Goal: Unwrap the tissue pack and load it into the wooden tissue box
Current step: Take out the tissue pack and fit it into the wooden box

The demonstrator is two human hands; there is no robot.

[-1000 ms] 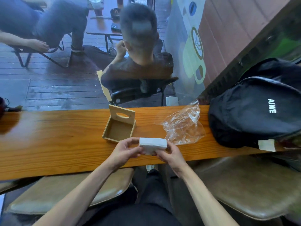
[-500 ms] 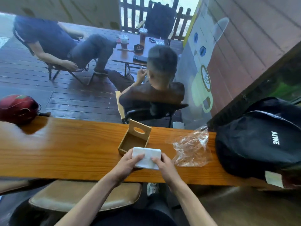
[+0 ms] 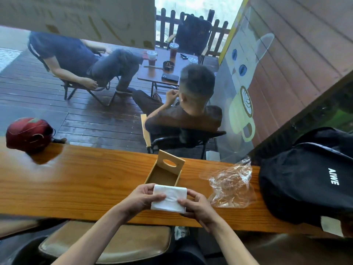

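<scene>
A bare white stack of tissues is held flat between both hands just above the wooden counter. My left hand grips its left end and my right hand grips its right end, thumbs on top. Directly behind the stack stands the open wooden tissue box, its tray empty and its end panel with an oval slot standing upright at the far side. The crumpled clear plastic wrapper lies on the counter to the right of the box.
A black backpack fills the counter's right end. A red helmet sits at the far left edge. Padded stools are below the counter. Beyond the glass, people sit at a table on a deck.
The camera has tilted up, showing more of the deck. The tissue stack has moved forward in both hands, closer to the box's near edge.
</scene>
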